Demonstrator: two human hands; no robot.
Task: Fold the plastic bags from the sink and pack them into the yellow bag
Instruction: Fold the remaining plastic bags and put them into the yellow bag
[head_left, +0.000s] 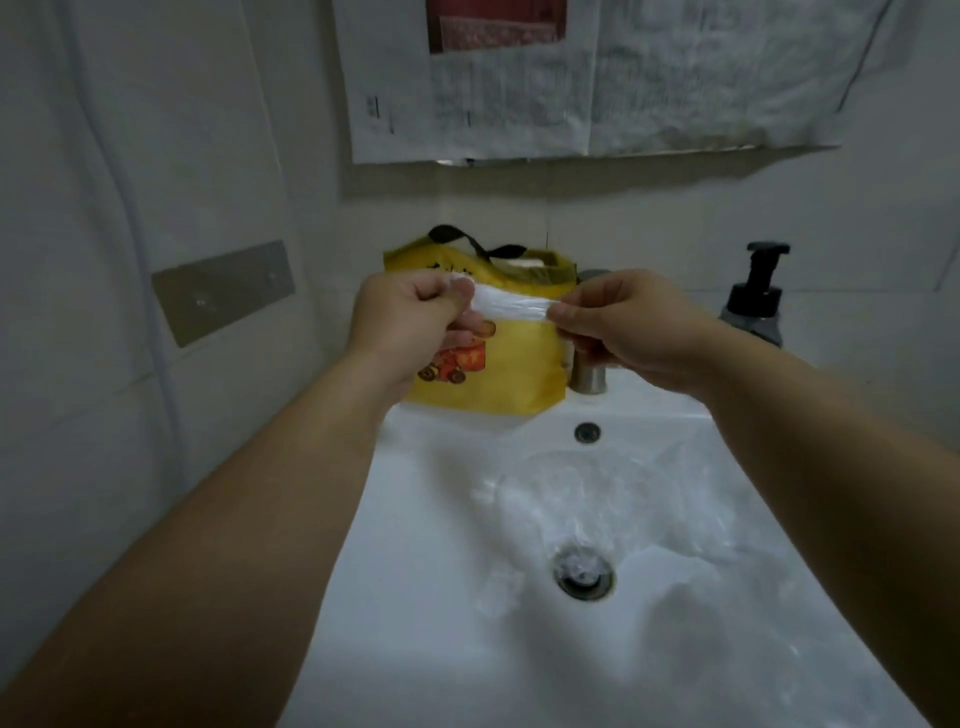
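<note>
A narrow folded strip of clear plastic bag (511, 305) is stretched between both hands above the back of the sink. My left hand (410, 325) pinches its left end with curled fingers, and my right hand (631, 325) pinches its right end. Directly behind the strip stands the yellow bag (511, 364) with black handles and a red print, upright on the sink's back ledge with its top open. More clear plastic bags (587, 499) lie crumpled in the white sink (405, 597), covering the area around the drain.
A metal tap (588, 376) stands just right of the yellow bag, partly hidden by my right hand. A black pump bottle (756, 296) sits at the back right. Paper sheets (597, 78) hang on the wall above. A metal plate (223, 291) is on the left wall.
</note>
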